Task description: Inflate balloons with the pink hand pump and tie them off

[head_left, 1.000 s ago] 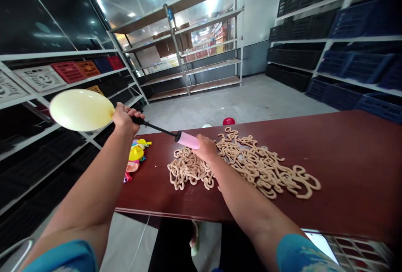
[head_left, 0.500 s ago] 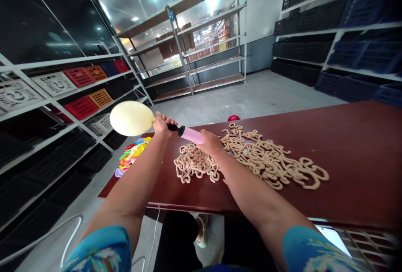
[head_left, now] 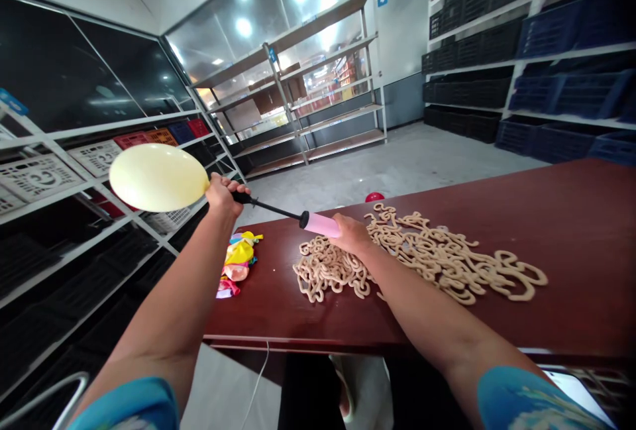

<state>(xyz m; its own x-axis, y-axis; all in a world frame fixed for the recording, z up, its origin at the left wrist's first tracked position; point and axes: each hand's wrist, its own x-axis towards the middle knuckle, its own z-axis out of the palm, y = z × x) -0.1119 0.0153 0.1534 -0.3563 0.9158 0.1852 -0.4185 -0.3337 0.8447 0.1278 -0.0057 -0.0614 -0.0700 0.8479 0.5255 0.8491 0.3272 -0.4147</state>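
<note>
My left hand (head_left: 224,198) is closed around the neck of a pale yellow inflated balloon (head_left: 158,178) and the black end of a hand balloon pump. A thin black rod runs from there to the pump's pink barrel (head_left: 322,225), which my right hand (head_left: 352,234) grips. The rod is drawn well out, so my hands are wide apart. How the neck sits on the pump is hidden by my left fingers. Below my left wrist, a pile of flat coloured balloons (head_left: 239,254) lies at the table's left end.
Tan curled strands (head_left: 427,254) are heaped across the reddish-brown table (head_left: 561,218). Behind it, a red round object (head_left: 373,197) shows past the far edge. Shelves with crates (head_left: 571,95) stand on both sides. A phone (head_left: 579,393) is at lower right.
My left hand and the balloon have moved left, away from my right hand, pulling the black rod out of the pink barrel. The balloon looks bigger. The view has shifted slightly.
</note>
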